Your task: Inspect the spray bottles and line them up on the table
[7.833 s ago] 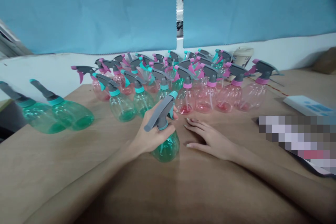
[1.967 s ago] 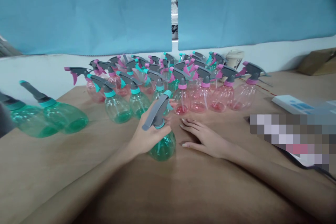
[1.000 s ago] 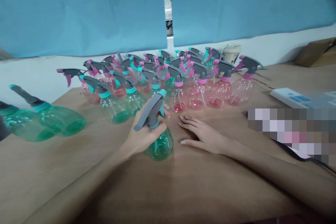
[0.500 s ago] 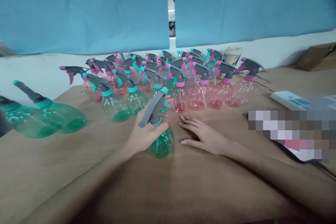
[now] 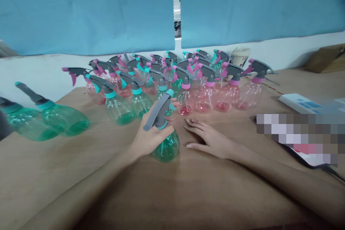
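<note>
My left hand (image 5: 151, 136) grips the neck of a green spray bottle (image 5: 166, 147) that stands on the wooden table (image 5: 81, 172). Its grey trigger head (image 5: 159, 112) with a teal tip tilts up to the right. My right hand (image 5: 208, 138) lies flat on the table just right of the bottle, fingers spread, holding nothing. Behind both hands stands a crowd of several spray bottles, green ones (image 5: 118, 106) to the left and pink ones (image 5: 207, 97) to the right.
Two green bottles (image 5: 63, 120) lie tilted at the far left. A paper cup (image 5: 240, 55) stands behind the pink bottles. A white flat device (image 5: 302, 103) and a blurred patch lie at the right. Blue curtains (image 5: 88, 10) hang behind.
Both hands and the held bottle stay in place. Only the view has shifted slightly.
</note>
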Available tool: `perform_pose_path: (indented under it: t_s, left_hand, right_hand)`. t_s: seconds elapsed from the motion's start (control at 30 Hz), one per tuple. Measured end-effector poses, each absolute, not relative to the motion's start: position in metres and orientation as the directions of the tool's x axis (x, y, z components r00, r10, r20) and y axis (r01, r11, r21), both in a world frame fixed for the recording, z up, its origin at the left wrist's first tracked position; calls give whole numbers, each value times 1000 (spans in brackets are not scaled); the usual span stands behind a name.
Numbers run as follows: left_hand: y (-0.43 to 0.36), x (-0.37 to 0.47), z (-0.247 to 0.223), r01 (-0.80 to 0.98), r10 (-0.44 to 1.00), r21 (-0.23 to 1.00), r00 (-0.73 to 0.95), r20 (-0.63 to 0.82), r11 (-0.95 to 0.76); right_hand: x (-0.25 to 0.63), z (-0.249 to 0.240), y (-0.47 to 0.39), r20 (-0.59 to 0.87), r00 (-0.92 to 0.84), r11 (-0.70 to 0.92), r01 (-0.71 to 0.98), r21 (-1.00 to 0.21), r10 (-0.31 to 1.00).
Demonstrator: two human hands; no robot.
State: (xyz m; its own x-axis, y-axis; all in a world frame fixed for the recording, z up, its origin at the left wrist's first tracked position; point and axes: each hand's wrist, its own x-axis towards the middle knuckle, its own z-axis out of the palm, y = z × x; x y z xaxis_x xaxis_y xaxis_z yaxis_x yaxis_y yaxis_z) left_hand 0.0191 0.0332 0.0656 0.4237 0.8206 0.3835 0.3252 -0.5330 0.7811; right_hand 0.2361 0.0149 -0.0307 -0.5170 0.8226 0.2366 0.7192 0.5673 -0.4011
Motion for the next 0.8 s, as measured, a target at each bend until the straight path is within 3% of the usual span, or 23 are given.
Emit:
perform_pose_path:
  t_s: [0.6,0.8]
  left_hand:
    - [33,17,67,470,870,743,371,324,-477]
    - [30,20,72,399,865,788,392,315,-468]
  right_hand:
    - [236,-31,16,224,-520,565,730,-383,824]
    - [236,-29,15,231,-516,565,731,-382,825]
